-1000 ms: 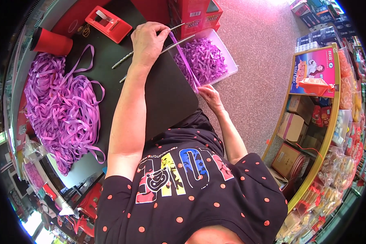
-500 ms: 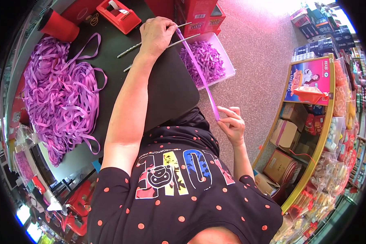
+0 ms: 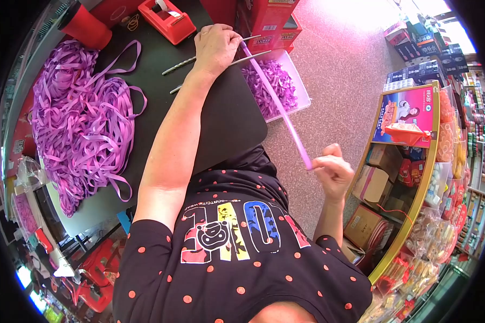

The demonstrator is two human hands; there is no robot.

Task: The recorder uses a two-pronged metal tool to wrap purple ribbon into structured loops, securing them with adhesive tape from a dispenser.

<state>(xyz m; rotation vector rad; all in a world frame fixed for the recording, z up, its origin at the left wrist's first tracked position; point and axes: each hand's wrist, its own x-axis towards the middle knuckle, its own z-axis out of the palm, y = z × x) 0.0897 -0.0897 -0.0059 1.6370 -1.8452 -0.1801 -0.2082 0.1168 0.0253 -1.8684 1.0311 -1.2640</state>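
A purple ribbon (image 3: pixel 279 107) stretches taut in a slant between my two hands. My left hand (image 3: pixel 216 51) is closed at its upper end, over a thin metal rod (image 3: pixel 178 65); whether the fingers also grip the rod is hidden. A second metal rod (image 3: pixel 251 58) lies just nearer, passing under my left wrist and beneath the ribbon. My right hand (image 3: pixel 334 175), off to the right of the table, is shut with the ribbon's lower end pinched in its fingers. A large heap of loose purple ribbon (image 3: pixel 86 129) covers the table's left side.
Beyond the dark table's (image 3: pixel 229 116) right edge stands a white bin (image 3: pixel 303 89) of short purple pieces. A red tape dispenser (image 3: pixel 170 21) and a red cylinder (image 3: pixel 89 27) sit at the back, near red boxes (image 3: pixel 269 24). A shelf with cartons (image 3: pixel 373 185) stands at right.
My right hand has moved right and slightly nearer, pulling its end of the ribbon along; its fingers have curled in more. The view has shifted slightly; my left hand keeps its place at the rods.
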